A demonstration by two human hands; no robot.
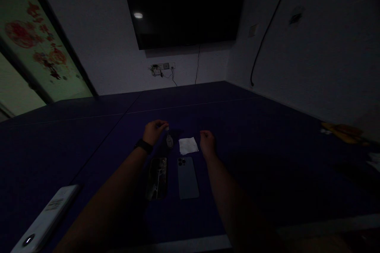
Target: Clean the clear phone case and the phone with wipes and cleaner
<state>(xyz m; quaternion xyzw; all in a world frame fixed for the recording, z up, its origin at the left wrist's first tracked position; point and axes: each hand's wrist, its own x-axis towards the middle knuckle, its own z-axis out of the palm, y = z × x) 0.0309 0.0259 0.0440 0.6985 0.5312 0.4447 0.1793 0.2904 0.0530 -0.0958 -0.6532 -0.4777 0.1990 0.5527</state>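
Note:
My left hand point(153, 132), with a dark band on its wrist, pinches the top of a small clear bottle point(169, 141). The bottle stands nearly upright, its base at or just above the blue table point(118, 142). Just right of a folded white cloth or tissue point(188, 146), my right hand point(207, 142) is closed; what its fingers hold, if anything, is hidden. Nearer to me lies a bluish phone point(188, 178), its camera side up. To its left is a phone case point(157, 178) with a dark, shiny picture.
A long white device point(47, 217) lies at the table's left front. Yellow items point(344, 132) sit by the right wall. A large dark television point(190, 4) hangs above sockets with cables point(162, 68). The room is dim.

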